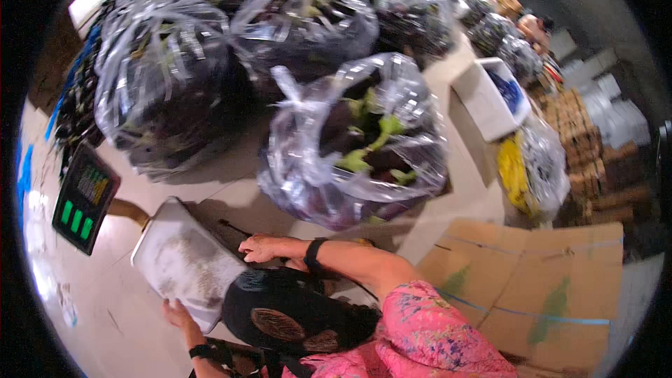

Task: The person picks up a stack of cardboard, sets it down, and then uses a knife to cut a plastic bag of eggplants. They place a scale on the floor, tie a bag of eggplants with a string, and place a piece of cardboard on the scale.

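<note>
A platform scale with a pale, dirt-smudged pan (184, 260) stands on the floor before me. My left hand (181, 320) is at the pan's near edge, fingers slightly apart. At the pan's right side is my right hand (260, 248), fingers bent; whether they hold anything is hard to tell. A thin dark object (234, 228) lies just beyond it. The scale's display (86, 199) glows with green digits on a post at the left. Just past my right hand sits an open clear plastic bag (357, 142) of dark purple produce, probably eggplants, with green leaves on top.
More filled plastic bags (163, 79) crowd the floor ahead. A white foam box (491, 97) with something blue inside stands at right, beside yellow and clear plastic (533, 168). Flattened cardboard (525, 278) lies at lower right. Farther back are stacked cartons (572, 136) and another person (534, 31).
</note>
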Demonstrator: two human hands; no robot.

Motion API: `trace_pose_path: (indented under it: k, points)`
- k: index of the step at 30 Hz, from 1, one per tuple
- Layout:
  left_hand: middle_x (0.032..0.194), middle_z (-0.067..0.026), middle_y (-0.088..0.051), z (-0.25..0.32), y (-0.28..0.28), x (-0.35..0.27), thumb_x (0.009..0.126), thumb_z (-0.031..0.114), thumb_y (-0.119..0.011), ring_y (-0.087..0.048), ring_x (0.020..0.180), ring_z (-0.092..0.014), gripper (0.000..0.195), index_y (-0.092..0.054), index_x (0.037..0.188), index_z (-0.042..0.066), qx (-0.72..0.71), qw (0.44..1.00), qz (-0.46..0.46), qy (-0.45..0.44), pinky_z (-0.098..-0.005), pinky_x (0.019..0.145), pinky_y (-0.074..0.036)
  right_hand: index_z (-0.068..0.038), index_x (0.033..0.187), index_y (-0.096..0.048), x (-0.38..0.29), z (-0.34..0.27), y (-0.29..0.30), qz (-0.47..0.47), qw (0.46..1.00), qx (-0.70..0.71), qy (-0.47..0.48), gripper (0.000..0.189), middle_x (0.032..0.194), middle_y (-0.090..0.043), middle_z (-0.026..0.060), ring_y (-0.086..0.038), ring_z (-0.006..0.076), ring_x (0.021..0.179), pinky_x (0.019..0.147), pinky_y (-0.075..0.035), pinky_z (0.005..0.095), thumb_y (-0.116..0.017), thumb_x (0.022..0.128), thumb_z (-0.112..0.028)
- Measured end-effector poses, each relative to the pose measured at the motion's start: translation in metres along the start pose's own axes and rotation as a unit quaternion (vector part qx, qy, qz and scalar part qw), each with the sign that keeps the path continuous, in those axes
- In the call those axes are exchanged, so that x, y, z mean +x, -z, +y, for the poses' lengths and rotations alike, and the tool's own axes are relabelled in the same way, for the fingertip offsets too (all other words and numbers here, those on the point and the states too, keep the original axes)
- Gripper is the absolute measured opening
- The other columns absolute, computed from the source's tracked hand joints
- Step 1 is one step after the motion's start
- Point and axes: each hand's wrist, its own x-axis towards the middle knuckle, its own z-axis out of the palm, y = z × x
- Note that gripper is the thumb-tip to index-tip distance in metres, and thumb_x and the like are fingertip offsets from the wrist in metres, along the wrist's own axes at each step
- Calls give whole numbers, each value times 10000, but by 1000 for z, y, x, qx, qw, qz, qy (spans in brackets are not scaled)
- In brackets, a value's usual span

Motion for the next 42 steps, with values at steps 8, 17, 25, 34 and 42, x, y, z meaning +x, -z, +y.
trace_pose_path:
  k: [8,17,25,34,42]
  points:
    - [1140,-103,-520,166,-1,40,865,165,-519,-515,1010,-218,378,-485,1210,15,-555,796,-239,22,-308,864,-403,-27,1106,-542,-198,79,-18,241,958,133,80,380,873,-623,137,-599,251,794,708,-463,352,-531,849,-307]
    - [1045,-75,-596,363,101,-63,896,176,-537,-564,931,-172,283,-573,1137,32,-524,736,-338,-262,-276,847,-438,-75,897,-592,-310,114,-95,361,906,-6,-221,215,779,-615,179,-600,381,726,617,-474,474,-548,808,-265]
    - [928,-32,-611,357,139,-113,904,152,-528,-575,806,-113,177,-622,1014,50,-453,731,-398,-319,-226,729,-454,-10,950,-608,-375,106,-70,643,674,-6,-364,289,890,-613,215,-593,381,800,724,-473,441,-604,779,-242]
    - [875,-37,-609,329,156,-116,883,114,-514,-572,753,-119,166,-623,974,29,-404,782,-371,-295,-243,677,-461,-14,1062,-539,-364,58,123,679,622,-249,-300,379,973,-585,217,-576,376,882,785,-466,434,-649,738,-174]
    - [798,-40,-612,305,141,-109,868,105,-496,-579,720,-111,186,-612,951,-13,-396,777,-404,-275,-222,651,-452,-27,843,-614,-391,65,171,573,633,-253,-454,232,836,-634,225,-619,393,760,700,-486,486,-552,801,-246]
